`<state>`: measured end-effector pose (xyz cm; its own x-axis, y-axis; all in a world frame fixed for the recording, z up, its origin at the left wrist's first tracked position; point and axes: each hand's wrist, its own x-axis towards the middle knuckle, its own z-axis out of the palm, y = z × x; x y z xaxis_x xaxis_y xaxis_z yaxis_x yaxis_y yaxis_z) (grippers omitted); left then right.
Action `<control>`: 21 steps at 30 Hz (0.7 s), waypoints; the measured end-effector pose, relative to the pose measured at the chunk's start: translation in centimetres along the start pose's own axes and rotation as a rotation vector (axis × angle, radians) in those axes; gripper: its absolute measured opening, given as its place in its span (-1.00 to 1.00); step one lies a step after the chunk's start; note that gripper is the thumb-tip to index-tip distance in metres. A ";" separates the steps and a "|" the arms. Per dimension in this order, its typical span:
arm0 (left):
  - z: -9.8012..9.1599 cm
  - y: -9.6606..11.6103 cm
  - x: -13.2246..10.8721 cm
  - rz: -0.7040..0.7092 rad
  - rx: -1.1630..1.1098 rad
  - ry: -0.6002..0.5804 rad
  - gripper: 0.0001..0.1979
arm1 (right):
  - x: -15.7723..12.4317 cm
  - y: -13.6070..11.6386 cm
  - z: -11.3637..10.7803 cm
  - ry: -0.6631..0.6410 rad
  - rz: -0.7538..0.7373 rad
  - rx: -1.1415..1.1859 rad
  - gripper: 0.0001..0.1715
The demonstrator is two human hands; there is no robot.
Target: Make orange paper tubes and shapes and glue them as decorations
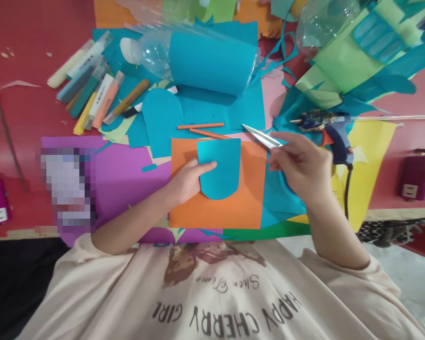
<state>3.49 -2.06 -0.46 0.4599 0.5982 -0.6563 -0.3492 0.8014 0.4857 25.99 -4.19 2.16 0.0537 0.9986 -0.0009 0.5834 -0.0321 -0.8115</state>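
Observation:
My left hand (191, 181) pinches the left edge of a blue paper piece (221, 172), straight along the top and rounded at the bottom, with the thumb lying on top. Beneath it lies an orange sheet (248, 208). In my right hand (301, 165) is a pair of scissors (260, 136), its blades pointing up and left, apart from the paper; the handles are hidden in the fingers. Two thin orange sticks (201, 126) rest just beyond the sheet. A similar rounded blue paper piece (162, 118) lies to the left of them.
A plastic bottle (147, 56) wrapped in blue paper lies at the back. Several markers (92, 89) are piled at the left. A glue gun (335, 130) sits at the right on yellow paper (371, 156), its cord trailing toward me. Purple paper (127, 174) and blue scraps cover the table.

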 end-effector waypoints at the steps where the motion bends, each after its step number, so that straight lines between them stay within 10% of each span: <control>1: -0.1 0.1 0.1 0.019 0.003 -0.002 -0.76 | 0.3 -0.4 1.0 -0.051 0.008 0.053 -0.69; 9: -0.8 0.7 0.6 0.144 0.039 0.038 -0.68 | 2.9 -1.7 5.3 -0.189 0.096 0.441 -0.49; 16: -1.8 1.7 0.8 0.185 0.317 -0.154 -0.52 | 2.7 -1.3 5.5 -0.273 0.182 0.647 -0.44; 21: -3.6 4.3 0.7 0.783 0.936 0.117 -0.63 | 3.0 0.0 4.3 -0.096 0.170 0.637 -0.53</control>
<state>-0.66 1.82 -0.89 0.2963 0.9548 -0.0254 0.2455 -0.0504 0.9681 22.63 -0.98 -0.37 0.0135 0.9821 -0.1876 -0.0216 -0.1873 -0.9821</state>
